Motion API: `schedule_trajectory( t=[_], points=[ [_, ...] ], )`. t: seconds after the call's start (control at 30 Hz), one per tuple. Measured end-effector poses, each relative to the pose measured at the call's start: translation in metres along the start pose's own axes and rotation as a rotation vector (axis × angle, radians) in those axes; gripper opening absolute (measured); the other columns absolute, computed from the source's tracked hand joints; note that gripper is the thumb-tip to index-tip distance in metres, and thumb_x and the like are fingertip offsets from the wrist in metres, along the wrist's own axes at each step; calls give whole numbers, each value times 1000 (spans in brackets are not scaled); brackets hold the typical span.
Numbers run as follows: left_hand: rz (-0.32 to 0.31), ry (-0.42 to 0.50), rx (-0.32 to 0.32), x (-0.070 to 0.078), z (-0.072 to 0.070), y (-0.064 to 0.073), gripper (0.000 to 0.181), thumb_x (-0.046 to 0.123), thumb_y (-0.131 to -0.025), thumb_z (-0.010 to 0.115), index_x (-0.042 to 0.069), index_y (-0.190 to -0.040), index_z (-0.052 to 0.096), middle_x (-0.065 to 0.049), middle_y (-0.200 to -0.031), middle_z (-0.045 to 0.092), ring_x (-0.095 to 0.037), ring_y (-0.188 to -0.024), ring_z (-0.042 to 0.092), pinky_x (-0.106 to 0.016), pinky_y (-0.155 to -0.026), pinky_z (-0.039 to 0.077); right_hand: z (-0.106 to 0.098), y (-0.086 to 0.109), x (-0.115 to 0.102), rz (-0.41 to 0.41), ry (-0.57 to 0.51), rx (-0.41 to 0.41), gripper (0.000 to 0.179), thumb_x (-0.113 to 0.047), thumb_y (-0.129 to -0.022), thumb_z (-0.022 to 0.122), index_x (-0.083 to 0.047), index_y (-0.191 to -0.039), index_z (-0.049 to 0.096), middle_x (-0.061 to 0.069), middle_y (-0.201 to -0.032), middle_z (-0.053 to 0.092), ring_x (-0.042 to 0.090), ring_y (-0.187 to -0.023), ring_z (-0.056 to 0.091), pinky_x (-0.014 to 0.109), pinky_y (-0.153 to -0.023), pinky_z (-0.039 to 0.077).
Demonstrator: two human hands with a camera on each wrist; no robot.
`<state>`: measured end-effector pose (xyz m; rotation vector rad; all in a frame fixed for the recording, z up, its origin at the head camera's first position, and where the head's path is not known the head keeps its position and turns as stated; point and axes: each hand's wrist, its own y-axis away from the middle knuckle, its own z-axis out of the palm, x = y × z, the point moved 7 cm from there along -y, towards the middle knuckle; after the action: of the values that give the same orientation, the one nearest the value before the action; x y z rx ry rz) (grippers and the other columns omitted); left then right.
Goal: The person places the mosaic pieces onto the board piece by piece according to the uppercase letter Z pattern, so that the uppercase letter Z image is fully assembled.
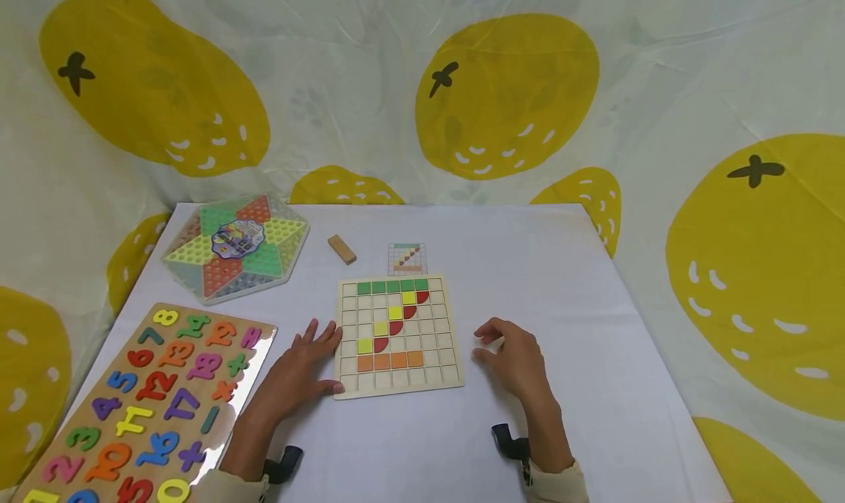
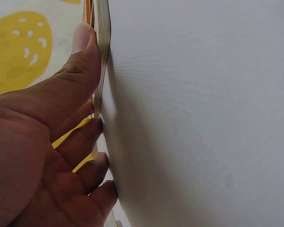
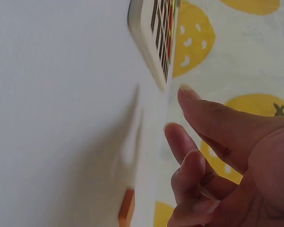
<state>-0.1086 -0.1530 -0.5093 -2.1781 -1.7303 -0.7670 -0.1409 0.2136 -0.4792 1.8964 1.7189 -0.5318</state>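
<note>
A square wooden grid board (image 1: 441,342) lies on the table in the head view. Several green tiles (image 1: 394,287) line its top row, yellow squares (image 1: 395,313) with red rounded pieces (image 1: 410,312) beside them step diagonally down to the left, and orange tiles (image 1: 390,361) form a lower row. Against the board's left edge, my left hand (image 1: 300,367) rests with spread fingers; its thumb touches the edge in the left wrist view. My right hand (image 1: 516,358) hovers just right of the board, fingers loosely bent and holding nothing.
Behind the board lie a small pattern card (image 1: 407,259) and a wooden block (image 1: 342,249). A hexagonal star game board (image 1: 280,257) sits back left. Nearer on the left is a number puzzle board (image 1: 254,367). A patterned curtain (image 1: 370,85) hangs behind the white table (image 1: 581,283).
</note>
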Motion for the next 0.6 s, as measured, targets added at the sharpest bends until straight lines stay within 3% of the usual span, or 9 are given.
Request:
schedule_trajectory(
  t=[0.27, 0.4, 0.6],
  points=[
    [5, -6, 3, 2, -1, 0, 103, 29, -74, 97, 10, -161, 45, -10, -169, 38, -46, -163, 20, -68, -127, 27, -23, 2, 26, 44, 31, 18, 30, -10, -86, 87, -19, -113, 77, 6, -110, 75, 21, -86, 60, 31, -70, 43],
    [3, -5, 1, 2, -2, 0, 103, 28, -74, 97, 10, -161, 44, -10, -169, 38, -46, -163, 20, -67, -127, 27, -28, 3, 36, 96, 74, 16, 31, -11, -87, 85, -20, -116, 77, 7, -112, 74, 24, -88, 60, 31, -66, 42],
    [4, -3, 0, 3, -2, 0, 103, 28, -74, 97, 9, -161, 45, -11, -169, 38, -47, -163, 20, -67, -127, 27, -29, 3, 43, 125, 121, -7, 29, -14, -89, 84, -18, -116, 76, 8, -109, 74, 30, -100, 64, 40, -69, 49]
  ],
)
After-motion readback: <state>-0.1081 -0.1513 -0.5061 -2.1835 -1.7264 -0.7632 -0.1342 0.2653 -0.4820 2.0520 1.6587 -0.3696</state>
